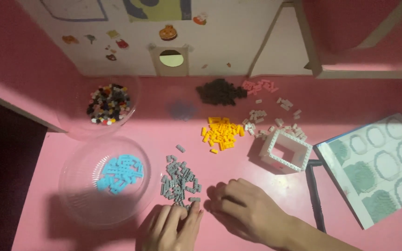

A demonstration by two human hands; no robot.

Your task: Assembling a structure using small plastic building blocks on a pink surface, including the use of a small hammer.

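Observation:
My left hand (172, 226) rests at the near edge of the pink table (350, 100), fingertips touching the bottom of a pile of small grey bricks (179, 179). Just right of that pile my right hand (245, 209) lies with its fingers curled, fingertips near the grey bricks. Whether either hand pinches a brick is hidden. A square white brick frame (285, 151) stands farther right, beyond my right hand.
A clear bowl (77, 200) holds light blue bricks (119, 173); another clear bowl (131, 90) holds mixed dark bricks. Yellow (222, 132), dark brown (219, 91), pink (259, 86) and white (275, 118) brick piles lie farther back. An instruction sheet (378, 165) and a black tool (315, 195) lie right.

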